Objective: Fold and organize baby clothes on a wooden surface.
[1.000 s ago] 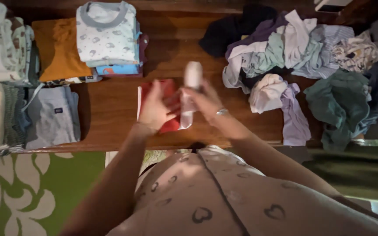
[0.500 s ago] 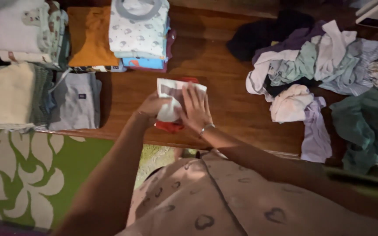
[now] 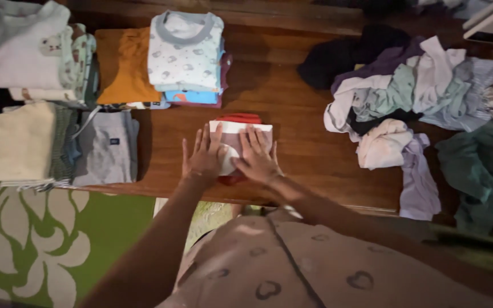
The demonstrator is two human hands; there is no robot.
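Note:
A small folded white garment [image 3: 236,128] lies on top of a folded red one [image 3: 241,118] in the middle of the wooden table [image 3: 292,114]. My left hand [image 3: 202,155] lies flat on the left part of the white garment, fingers spread. My right hand [image 3: 257,155] presses flat on its right part, fingers apart. Neither hand grips anything.
Folded stacks stand at the left: a white patterned top [image 3: 185,51], an orange piece [image 3: 125,68], grey shorts [image 3: 109,147], cream and striped items [image 3: 21,140]. A heap of unfolded clothes [image 3: 417,97] fills the right side. A green and white rug [image 3: 35,245] lies below.
The white garment, held up a second ago, has been laid on the red one. Both hands now rest flat on it.

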